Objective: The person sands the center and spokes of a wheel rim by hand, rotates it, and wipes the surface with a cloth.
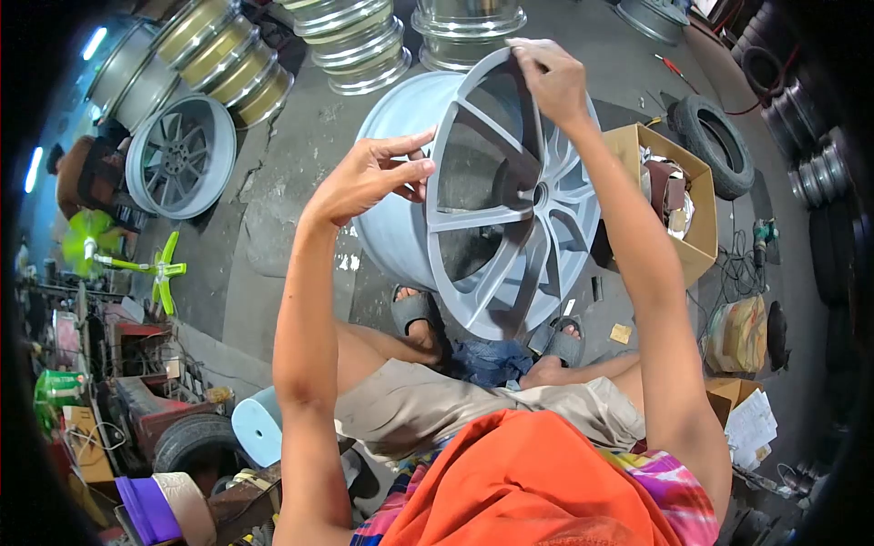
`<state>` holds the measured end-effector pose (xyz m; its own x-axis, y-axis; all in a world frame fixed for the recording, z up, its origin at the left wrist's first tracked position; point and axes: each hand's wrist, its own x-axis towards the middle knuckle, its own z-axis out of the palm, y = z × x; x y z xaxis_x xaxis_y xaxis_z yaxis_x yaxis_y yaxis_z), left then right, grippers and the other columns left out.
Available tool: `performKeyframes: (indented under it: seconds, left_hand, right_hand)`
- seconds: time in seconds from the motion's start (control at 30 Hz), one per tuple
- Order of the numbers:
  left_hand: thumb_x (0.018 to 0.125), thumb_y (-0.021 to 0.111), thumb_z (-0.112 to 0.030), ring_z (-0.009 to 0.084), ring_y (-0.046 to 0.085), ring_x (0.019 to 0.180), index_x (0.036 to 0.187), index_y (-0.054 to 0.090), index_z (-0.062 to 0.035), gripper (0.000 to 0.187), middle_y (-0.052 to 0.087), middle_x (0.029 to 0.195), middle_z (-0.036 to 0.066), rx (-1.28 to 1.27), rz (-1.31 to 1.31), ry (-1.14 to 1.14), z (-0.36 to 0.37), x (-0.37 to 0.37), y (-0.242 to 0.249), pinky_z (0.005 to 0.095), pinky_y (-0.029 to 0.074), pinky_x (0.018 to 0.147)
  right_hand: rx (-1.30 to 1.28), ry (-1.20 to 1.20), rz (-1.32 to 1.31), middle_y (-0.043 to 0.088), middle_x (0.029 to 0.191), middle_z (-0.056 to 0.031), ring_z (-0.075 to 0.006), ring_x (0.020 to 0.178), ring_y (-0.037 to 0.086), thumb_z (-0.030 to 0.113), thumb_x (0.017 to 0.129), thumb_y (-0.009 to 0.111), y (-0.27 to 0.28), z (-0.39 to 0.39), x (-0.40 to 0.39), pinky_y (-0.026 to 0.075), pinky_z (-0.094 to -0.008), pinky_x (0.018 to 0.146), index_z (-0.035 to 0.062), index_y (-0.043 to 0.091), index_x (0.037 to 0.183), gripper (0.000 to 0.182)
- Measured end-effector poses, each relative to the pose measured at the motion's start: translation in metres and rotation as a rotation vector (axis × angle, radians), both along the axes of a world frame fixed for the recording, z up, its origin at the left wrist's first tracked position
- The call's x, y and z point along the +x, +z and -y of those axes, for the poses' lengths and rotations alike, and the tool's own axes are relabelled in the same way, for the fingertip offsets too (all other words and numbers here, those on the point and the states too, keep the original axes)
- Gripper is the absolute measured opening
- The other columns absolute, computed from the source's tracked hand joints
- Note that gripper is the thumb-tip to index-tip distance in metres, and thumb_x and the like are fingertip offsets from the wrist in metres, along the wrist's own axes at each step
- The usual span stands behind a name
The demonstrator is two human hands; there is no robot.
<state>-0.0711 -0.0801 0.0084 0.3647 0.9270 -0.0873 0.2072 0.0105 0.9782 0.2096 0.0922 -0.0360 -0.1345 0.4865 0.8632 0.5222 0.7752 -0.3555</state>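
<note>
A grey spoked wheel face point(478, 218) stands on edge, tilted, in front of me between my knees. My right hand point(552, 82) is closed on its top edge, fingers bent over the rim. At its left edge is my left hand point(373, 179), with the thumb and fingertips pinched at the outer rim; how firmly they grip I cannot make out. Directly behind the wheel face, a pale grey wheel rim point(391, 218) lies on the floor and is partly covered by it. Dark blue cloth point(487, 362) lies below, between my sandalled feet.
A cardboard box point(699, 214) of round discs stands at the right, near a small tyre point(713, 146). Stacked rims point(350, 41) stand at the back, another spoked wheel point(182, 156) at the left. A green fan point(167, 271), clutter and a person crouching point(77, 177) are also left.
</note>
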Motion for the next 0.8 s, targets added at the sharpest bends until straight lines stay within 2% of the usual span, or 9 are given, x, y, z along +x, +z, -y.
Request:
performKeyframes:
  seconds: [0.1,0.17,0.27,0.33,0.37,0.47,0.67,0.73,0.8]
  left_hand:
    - [0.093,0.078,-0.019,0.0106,0.065,0.077,0.145,0.055,-0.0005,0.06,0.067,0.088,0.003,0.028,-0.03,0.026,-0.003,0.003,-0.001,0.0289,0.06,0.074]
    - [0.092,0.08,-0.019,0.01,0.065,0.076,0.144,0.056,-0.0019,0.06,0.067,0.088,0.003,0.026,-0.029,0.027,-0.002,0.005,-0.003,0.0283,0.059,0.072]
    - [0.092,0.08,-0.019,0.0094,0.064,0.075,0.143,0.057,-0.0018,0.059,0.067,0.087,0.002,0.046,-0.072,0.004,-0.001,0.004,0.002,0.0284,0.058,0.071]
    - [0.091,0.08,-0.018,0.009,0.064,0.074,0.143,0.058,-0.002,0.059,0.066,0.087,0.002,0.081,-0.096,0.024,0.003,0.005,0.001,0.0276,0.058,0.071]
    - [0.091,0.08,-0.018,0.009,0.064,0.074,0.143,0.058,-0.002,0.059,0.066,0.087,0.002,0.083,-0.096,0.027,0.003,0.006,0.003,0.0276,0.058,0.071]
    - [0.09,0.081,-0.017,0.0101,0.066,0.079,0.142,0.061,-0.0063,0.057,0.066,0.089,0.001,0.066,-0.103,0.043,0.004,0.008,0.006,0.0284,0.058,0.075]
    - [0.091,0.08,-0.016,0.007,0.061,0.075,0.142,0.06,-0.0061,0.056,0.065,0.087,0.0,0.087,-0.086,0.048,-0.003,0.006,0.0,0.0264,0.056,0.072]
    - [0.089,0.081,-0.015,0.0098,0.063,0.082,0.142,0.062,-0.0073,0.056,0.061,0.093,0.0,0.101,-0.113,0.047,-0.002,0.004,-0.001,0.0276,0.057,0.075]
    - [0.089,0.081,-0.014,0.0096,0.063,0.086,0.141,0.062,-0.0071,0.056,0.06,0.094,0.0,0.134,-0.153,0.052,-0.002,0.003,-0.001,0.0276,0.057,0.077]
  right_hand:
    - [-0.076,-0.062,0.018,0.077,0.109,-0.0124,-0.0254,0.104,0.074,0.011,0.097,0.066,-0.003,-0.005,0.006,0.056,-0.034,0.092,0.0031,0.078,0.105,0.016]
    - [0.12,0.158,0.031,0.076,0.11,-0.0112,-0.0288,0.103,0.073,0.007,0.092,0.07,0.001,0.03,-0.019,0.058,-0.038,0.09,0.0067,0.077,0.104,0.014]
    - [0.155,0.213,0.107,0.075,0.114,-0.0097,-0.027,0.112,0.07,0.004,0.089,0.07,0.009,0.073,-0.035,0.058,-0.0385,0.092,0.0056,0.076,0.1,0.013]
    - [0.21,0.126,0.105,0.076,0.112,-0.0101,-0.0275,0.109,0.072,0.006,0.091,0.069,0.001,0.035,-0.017,0.058,-0.0378,0.091,0.0059,0.077,0.102,0.014]
    - [0.137,0.064,0.067,0.076,0.114,-0.0114,-0.0262,0.111,0.072,0.01,0.097,0.066,-0.003,0.018,-0.004,0.056,-0.0355,0.095,0.0058,0.077,0.113,0.02]
    - [0.026,-0.051,-0.009,0.076,0.112,-0.0136,-0.0274,0.106,0.073,0.01,0.098,0.066,-0.013,-0.002,0.007,0.057,-0.0354,0.093,0.0045,0.077,0.111,0.019]
    - [0.109,0.286,0.097,0.074,0.111,-0.0091,-0.0302,0.11,0.07,0.012,0.093,0.07,0.005,0.102,-0.044,0.057,-0.0381,0.098,0.0087,0.075,0.108,0.016]
    - [0.154,0.303,0.189,0.074,0.117,-0.0117,-0.0285,0.114,0.07,0.005,0.092,0.069,0.007,0.073,-0.027,0.057,-0.038,0.096,0.0064,0.076,0.109,0.018]
    - [0.036,0.181,0.083,0.076,0.111,-0.0122,-0.027,0.104,0.072,0.01,0.095,0.067,0.003,0.016,-0.007,0.057,-0.034,0.091,0.0035,0.075,0.108,0.017]
